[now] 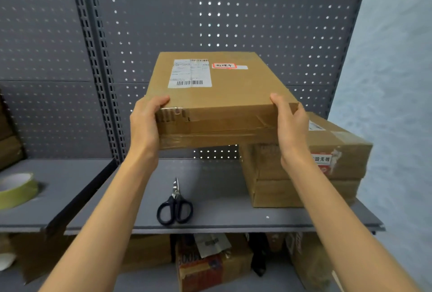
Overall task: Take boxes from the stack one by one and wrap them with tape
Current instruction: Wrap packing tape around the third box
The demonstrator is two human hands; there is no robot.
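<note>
Head view: left hand (146, 119) and right hand (289, 123) each grip an end of the box (217, 100), held level above the shelf (217, 212), seemingly clear of the stack (304, 170), for carrying.

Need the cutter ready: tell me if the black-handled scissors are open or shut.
Shut: the black-handled steel scissors lie flat on the grey shelf, blades together, handle loops touching.

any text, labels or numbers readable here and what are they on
"处理中", handwritten on the red-bordered white sticker on the flat brown cardboard box gripped by the left hand and right hand.
White shipping label on that box: barcodes and print, too small to read.
Red and white sticker on the brown cardboard stack: partly hidden, blurred.
Printed red-brown box on the lower shelf: blurred, unreadable.
</note>
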